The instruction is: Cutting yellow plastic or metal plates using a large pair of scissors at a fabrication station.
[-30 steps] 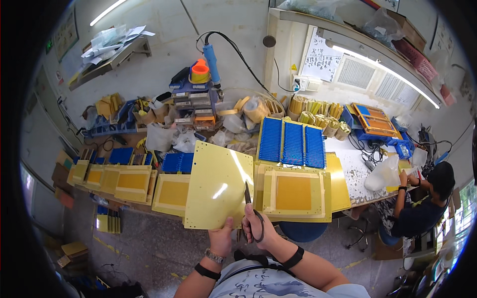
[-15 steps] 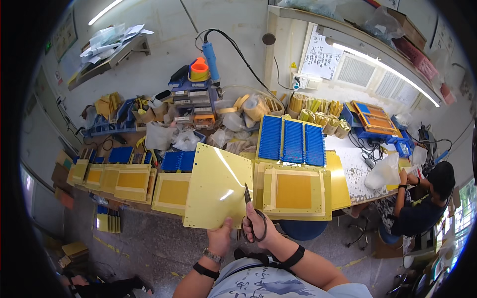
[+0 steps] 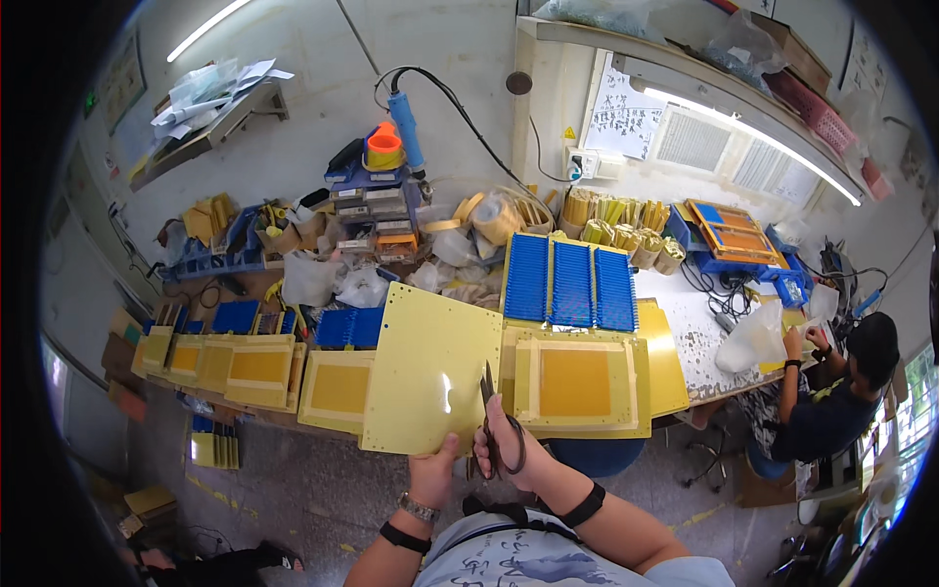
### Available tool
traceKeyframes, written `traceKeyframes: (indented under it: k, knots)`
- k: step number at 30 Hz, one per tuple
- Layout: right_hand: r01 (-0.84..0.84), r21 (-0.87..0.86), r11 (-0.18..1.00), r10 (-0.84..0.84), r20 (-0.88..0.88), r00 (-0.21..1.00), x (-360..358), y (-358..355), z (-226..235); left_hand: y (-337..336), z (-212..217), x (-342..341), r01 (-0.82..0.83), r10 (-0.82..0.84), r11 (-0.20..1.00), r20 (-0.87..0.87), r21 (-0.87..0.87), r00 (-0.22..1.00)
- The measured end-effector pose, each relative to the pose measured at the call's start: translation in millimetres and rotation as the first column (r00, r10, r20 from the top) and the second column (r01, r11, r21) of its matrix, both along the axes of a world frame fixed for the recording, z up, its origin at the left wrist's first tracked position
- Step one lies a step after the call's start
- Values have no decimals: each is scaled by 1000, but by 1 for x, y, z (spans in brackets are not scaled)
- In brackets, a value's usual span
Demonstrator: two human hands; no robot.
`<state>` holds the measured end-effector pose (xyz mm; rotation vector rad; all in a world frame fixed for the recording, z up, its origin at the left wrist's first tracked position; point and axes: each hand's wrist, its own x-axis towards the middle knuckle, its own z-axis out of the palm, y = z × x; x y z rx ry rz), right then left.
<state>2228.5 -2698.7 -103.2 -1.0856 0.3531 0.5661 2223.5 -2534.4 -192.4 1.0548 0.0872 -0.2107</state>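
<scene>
A yellow sheet (image 3: 430,367) with small holes along its edges is held up in front of me. My left hand (image 3: 431,475) grips its lower edge, thumb on the near face and the other fingers hidden behind. In my right hand (image 3: 507,445) is a pair of dark scissors (image 3: 487,386), the fingers wrapped round the handle loops. The blades point up and lie along the sheet's right edge. Behind them, a framed yellow panel (image 3: 572,382) with an amber middle lies on the bench.
Blue ribbed strips (image 3: 550,281) stand behind the panel. More framed panels (image 3: 259,367) line the bench's left side. A blue tool (image 3: 405,132) hangs above. At the right a seated person (image 3: 831,391) works beside a plastic bag (image 3: 751,338).
The sheet has tilted slightly, and the glare on it has shrunk. Both hands keep their hold on the sheet and scissors. The view has shifted a little.
</scene>
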Motion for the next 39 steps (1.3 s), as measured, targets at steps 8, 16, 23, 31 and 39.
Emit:
traceKeyframes:
  k: [8, 16, 23, 31, 39]
  knots:
    - [-38, 49, 998, 40, -39, 998, 6, 1, 16, 7, -4, 13, -131, 119, 980, 83, 153, 989]
    - [26, -70, 997, -24, 33, 999, 9, 9, -7, 2, 5, 9, -86, 60, 978, 138, 192, 989]
    - [25, -115, 993, -20, 43, 999, 13, 8, -13, -4, 31, 0, -77, 58, 981, 107, 179, 993]
    - [26, -93, 995, -24, 29, 999, 8, 10, -16, -1, 11, 10, -212, 193, 946, 100, 244, 976]
    - [18, 135, 991, -2, -120, 993, 5, 3, 5, 21, -6, 20, -176, 148, 947, 122, 270, 981]
